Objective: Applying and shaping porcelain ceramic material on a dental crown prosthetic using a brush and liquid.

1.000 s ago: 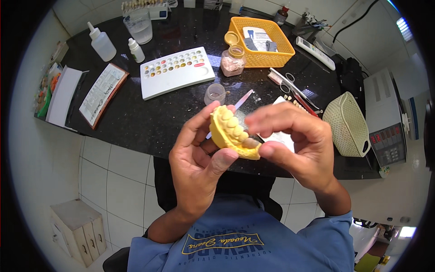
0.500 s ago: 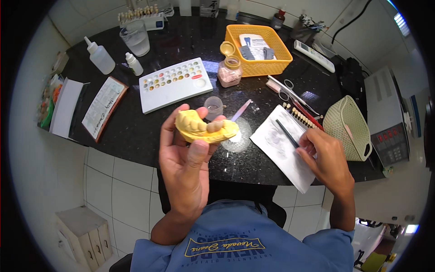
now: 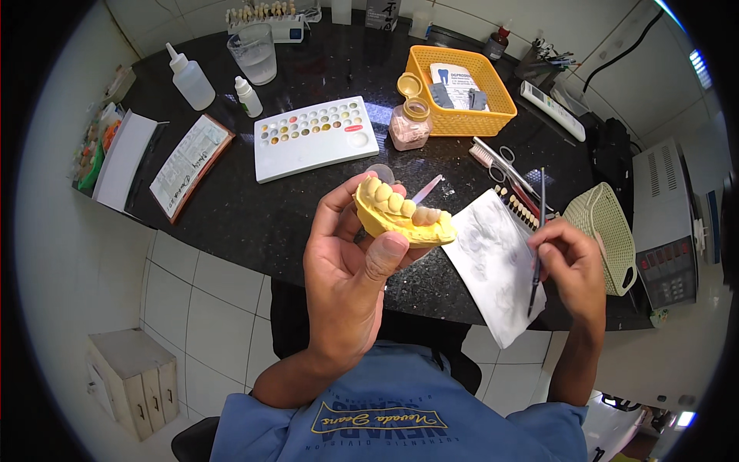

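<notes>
My left hand (image 3: 346,285) holds up a yellow dental cast (image 3: 392,218), thumb in front and fingers behind. Pale tooth-coloured crowns (image 3: 426,217) sit at the cast's right end. Between the thumb and fingers of my right hand (image 3: 571,266) is a slim dark brush (image 3: 538,246), held nearly upright, its dark tip pointing down. Beneath that hand lies a white tissue (image 3: 493,246) with grey smudges. Behind the cast, a small clear cup (image 3: 380,174) is partly hidden, and a translucent spatula-like stick (image 3: 428,189) lies beside it.
A white palette (image 3: 315,154) with coloured wells lies beyond my left hand. Past it stand a pink powder jar (image 3: 410,127), a yellow basket (image 3: 504,112), a squeeze bottle (image 3: 192,83) and a glass (image 3: 258,61). Scissors (image 3: 508,158), a tooth shade row (image 3: 519,209) and a woven basket (image 3: 608,239) are at right.
The cast has turned in my left hand, showing more of its teeth, and sits further right in view. My right hand has swung the brush from slanted over the tissue to nearly upright, tip down.
</notes>
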The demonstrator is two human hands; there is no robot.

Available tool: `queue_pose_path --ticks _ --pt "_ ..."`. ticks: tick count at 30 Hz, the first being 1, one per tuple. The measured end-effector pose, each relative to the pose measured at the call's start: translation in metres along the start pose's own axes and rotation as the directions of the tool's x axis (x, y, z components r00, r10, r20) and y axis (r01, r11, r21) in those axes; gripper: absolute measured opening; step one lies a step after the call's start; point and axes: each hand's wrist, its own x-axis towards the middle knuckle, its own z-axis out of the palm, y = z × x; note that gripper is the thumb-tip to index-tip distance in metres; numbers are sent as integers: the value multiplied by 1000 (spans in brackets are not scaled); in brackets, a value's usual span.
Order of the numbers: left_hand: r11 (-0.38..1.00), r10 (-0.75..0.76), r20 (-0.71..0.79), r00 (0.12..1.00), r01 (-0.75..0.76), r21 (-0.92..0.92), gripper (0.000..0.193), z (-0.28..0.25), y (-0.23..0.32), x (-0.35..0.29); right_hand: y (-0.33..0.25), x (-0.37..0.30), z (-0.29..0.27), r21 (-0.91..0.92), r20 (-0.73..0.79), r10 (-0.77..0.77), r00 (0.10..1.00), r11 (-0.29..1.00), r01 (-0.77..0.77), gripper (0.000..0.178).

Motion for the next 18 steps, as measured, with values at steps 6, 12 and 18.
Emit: queue_pose_path --ticks 6,12,18 --pt "1000 -17 31 999 17 0 60 5 -9 0 -12 8 11 720 -215 -209 954 626 299 30" --pt "998 30 23 999 -31 45 59 8 -14 -1 -62 6 24 83 -451 -499 740 802 592 37" --pt "992 79 24 997 -81 97 58 7 -16 -3 -75 5 42 -16 -394 -585 709 776 631 32"
